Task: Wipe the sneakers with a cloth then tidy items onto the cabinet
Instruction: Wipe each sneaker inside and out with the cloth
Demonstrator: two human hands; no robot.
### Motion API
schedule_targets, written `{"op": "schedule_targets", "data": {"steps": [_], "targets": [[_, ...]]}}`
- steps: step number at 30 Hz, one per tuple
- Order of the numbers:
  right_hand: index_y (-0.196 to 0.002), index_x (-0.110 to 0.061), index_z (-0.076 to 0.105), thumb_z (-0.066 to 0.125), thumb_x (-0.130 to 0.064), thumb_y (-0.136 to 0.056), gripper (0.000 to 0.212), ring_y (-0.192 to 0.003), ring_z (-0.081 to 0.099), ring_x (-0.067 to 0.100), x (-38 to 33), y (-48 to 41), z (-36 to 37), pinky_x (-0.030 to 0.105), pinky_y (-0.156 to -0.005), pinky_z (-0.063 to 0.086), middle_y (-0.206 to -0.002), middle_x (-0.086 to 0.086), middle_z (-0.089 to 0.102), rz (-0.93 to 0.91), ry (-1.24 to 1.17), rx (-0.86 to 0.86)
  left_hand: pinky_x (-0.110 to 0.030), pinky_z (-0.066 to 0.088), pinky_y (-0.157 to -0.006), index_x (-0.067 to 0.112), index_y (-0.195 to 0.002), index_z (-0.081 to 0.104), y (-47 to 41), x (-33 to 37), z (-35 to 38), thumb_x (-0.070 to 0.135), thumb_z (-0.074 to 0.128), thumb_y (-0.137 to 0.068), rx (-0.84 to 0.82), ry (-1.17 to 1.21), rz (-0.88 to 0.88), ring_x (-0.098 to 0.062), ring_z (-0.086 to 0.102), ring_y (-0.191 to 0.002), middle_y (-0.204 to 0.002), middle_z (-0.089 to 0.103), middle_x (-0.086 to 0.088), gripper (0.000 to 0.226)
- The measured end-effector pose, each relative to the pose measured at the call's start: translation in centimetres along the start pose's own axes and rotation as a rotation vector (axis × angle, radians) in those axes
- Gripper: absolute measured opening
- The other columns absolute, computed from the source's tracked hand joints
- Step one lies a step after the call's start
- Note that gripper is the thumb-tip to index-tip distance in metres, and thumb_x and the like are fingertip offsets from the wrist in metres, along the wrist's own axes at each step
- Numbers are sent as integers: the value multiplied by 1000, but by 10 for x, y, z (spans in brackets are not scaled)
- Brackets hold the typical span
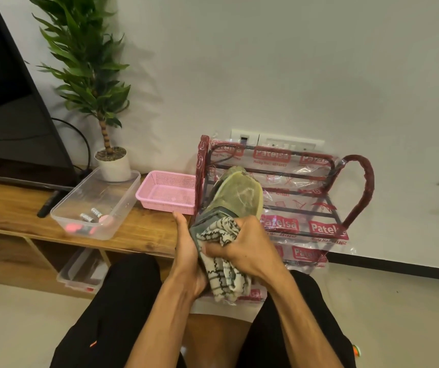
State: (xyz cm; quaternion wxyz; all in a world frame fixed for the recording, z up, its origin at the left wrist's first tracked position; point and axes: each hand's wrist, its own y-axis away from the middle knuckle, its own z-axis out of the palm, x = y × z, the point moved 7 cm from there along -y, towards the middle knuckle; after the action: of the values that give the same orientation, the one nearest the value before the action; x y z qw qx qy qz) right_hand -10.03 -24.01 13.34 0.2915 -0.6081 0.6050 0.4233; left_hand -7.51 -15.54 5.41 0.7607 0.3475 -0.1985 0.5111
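Observation:
A sneaker (235, 193) is held upside down in the middle of the view, its greenish dirty sole facing me and its toe pointing up. My left hand (185, 251) grips its heel end from the left. My right hand (247, 248) holds a white checked cloth (225, 272) bunched against the heel part of the sole; the cloth's loose end hangs down between my forearms. The low wooden cabinet (144, 229) stands to the left, its top level with my hands.
On the cabinet stand a clear plastic tub (61, 213) holding batteries and pink items, a pink basket (166, 192), a potted plant (113, 160), a TV (14, 107) and a black remote (47, 205). A plastic-wrapped red metal rack (319, 208) stands behind the sneaker against the wall.

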Motion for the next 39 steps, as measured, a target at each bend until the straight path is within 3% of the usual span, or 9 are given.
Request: {"op": "schedule_targets", "data": {"steps": [8, 13, 16, 19, 21, 25, 28, 33, 39], "targets": [[-76, -18, 65, 80, -21, -82, 16, -57, 66, 8, -1, -9, -17, 29, -53, 57, -68, -5, 68, -83, 274, 338, -53, 40, -109, 6, -134, 56, -6, 1, 2, 87, 26, -76, -31, 83, 3, -36, 60, -120, -127, 63, -25, 104], [-84, -15, 65, 83, -20, -77, 19, -70, 72, 16, 0, -5, -5, 34, -67, 61, -78, 0, 72, 41, 196, -18, -56, 48, -100, -1, -126, 60, -2, 0, -2, 88, 26, -77, -23, 135, -37, -41, 64, -112, -123, 63, -30, 107], [-80, -13, 66, 84, -22, -75, 21, -68, 72, 18, -2, -11, -15, 40, -68, 61, -76, 1, 72, 21, 231, 104, -59, 34, -112, 0, -135, 54, -3, 0, 0, 88, 29, -76, -42, 177, -48, -42, 56, -124, -131, 58, -30, 109], [-81, -14, 69, 85, -28, -75, 22, -67, 70, 11, -5, -12, -14, 33, -65, 60, -75, -3, 72, -59, 187, 230, -56, 40, -107, 3, -134, 55, -5, 5, 0, 87, 25, -78, -37, 178, -34, -40, 59, -120, -129, 60, -29, 105], [-81, -17, 69, 83, -27, -77, 18, -68, 70, 9, -7, -9, -8, 28, -63, 59, -75, -7, 72, -87, 117, 228, -50, 49, -96, 4, -130, 57, -3, 7, 1, 86, 20, -80, -41, 132, -25, -38, 64, -114, -124, 64, -28, 103], [-86, -9, 71, 83, -20, -77, 19, -67, 72, 20, -9, -9, 2, 41, -66, 61, -78, 2, 75, -105, 41, 151, -49, 49, -96, 5, -125, 62, 0, 4, -3, 84, 19, -81, -1, 25, -20, -38, 67, -109, -117, 67, -27, 101], [-86, -8, 69, 84, -21, -77, 22, -59, 68, 11, -13, -7, 4, 32, -57, 58, -76, 1, 73, -68, 129, 50, -52, 47, -100, 4, -123, 64, 2, 1, -3, 84, 21, -80, -13, 24, -34, -40, 66, -109, -117, 67, -29, 100], [-75, -14, 65, 82, -23, -78, 20, -68, 68, 16, -22, -19, -17, 36, -62, 59, -72, 3, 69, -102, 278, 243, -50, 46, -104, 10, -137, 54, 3, -9, 11, 83, 29, -74, -72, -6, -31, -36, 62, -119, -127, 63, -24, 99], [-90, -14, 67, 82, -22, -78, 21, -49, 60, 3, -10, -12, -19, 20, -47, 46, -75, 1, 71, -7, 213, 0, -52, 43, -105, 7, -125, 61, 0, 3, 12, 85, 18, -78, -67, 50, -16, -38, 64, -115, -122, 66, -26, 101]]}}
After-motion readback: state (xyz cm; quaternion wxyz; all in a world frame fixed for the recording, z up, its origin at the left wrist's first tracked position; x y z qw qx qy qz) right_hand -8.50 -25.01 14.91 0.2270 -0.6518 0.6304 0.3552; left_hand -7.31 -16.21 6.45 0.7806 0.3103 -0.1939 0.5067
